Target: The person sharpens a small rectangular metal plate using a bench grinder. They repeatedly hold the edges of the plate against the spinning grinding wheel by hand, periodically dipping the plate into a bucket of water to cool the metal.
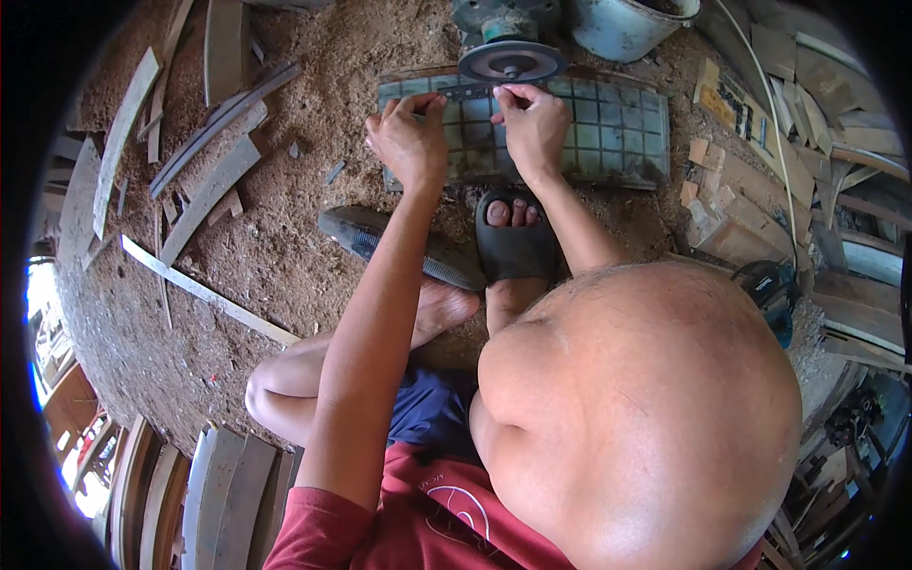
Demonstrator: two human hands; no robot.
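Observation:
My left hand (pixel 410 141) and my right hand (pixel 538 125) are both closed, thumbs pinched against fingers. Between them they hold a thin, dark, narrow strip (pixel 469 92) by its two ends; its exact kind is unclear. The strip lies level just below a round grinding disc (pixel 511 63), which is fixed to a greenish machine (pixel 503 14). I cannot tell whether strip and disc touch. Beneath my hands a greenish panel with a grid of squares (pixel 617 133) lies on the ground. My foot in a dark sandal (pixel 513 242) rests at the panel's near edge.
A loose sandal (pixel 404 245) lies by my other foot. Sawdust-covered ground (pixel 256 313) carries wooden offcuts (pixel 214 195) and a pale strip (pixel 209 293) on the left. A white bucket (pixel 627 28) stands at the far right, near stacked boards (pixel 860 256), a cable (pixel 774 114) and a teal power tool (pixel 774 294).

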